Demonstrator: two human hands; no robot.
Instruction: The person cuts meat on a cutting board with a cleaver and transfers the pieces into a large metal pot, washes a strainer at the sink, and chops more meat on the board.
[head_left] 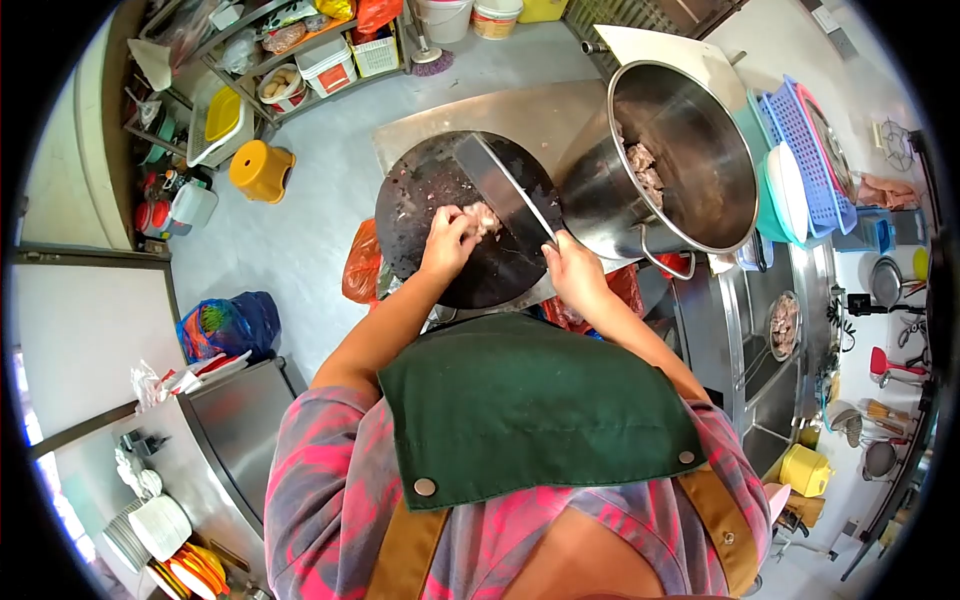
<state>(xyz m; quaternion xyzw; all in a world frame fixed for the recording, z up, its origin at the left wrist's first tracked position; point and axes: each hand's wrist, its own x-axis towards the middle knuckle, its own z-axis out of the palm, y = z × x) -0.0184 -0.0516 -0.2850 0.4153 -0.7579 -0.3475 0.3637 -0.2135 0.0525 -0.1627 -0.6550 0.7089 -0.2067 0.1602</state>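
My right hand (574,268) is wrapped round the handle of a cleaver (503,190), whose broad blade slants up to the left over a round, dark chopping board (415,195). On the board, just left of the blade, lies a pale pink piece of raw meat (484,219). My left hand (450,240) grips it with curled fingers. Small meat scraps dot the board's surface. To the right of the board, a tall steel pot (590,185) leans with its mouth toward me, and chunks of meat (644,172) show inside it.
A metal worktop (480,110) lies under the board. Red plastic bags (362,265) hang near its edge. Stacked plastic baskets (805,150) stand right of the pot, and a bowl of meat (784,325) sits by the sink. A yellow stool (262,171) is on the floor at left.
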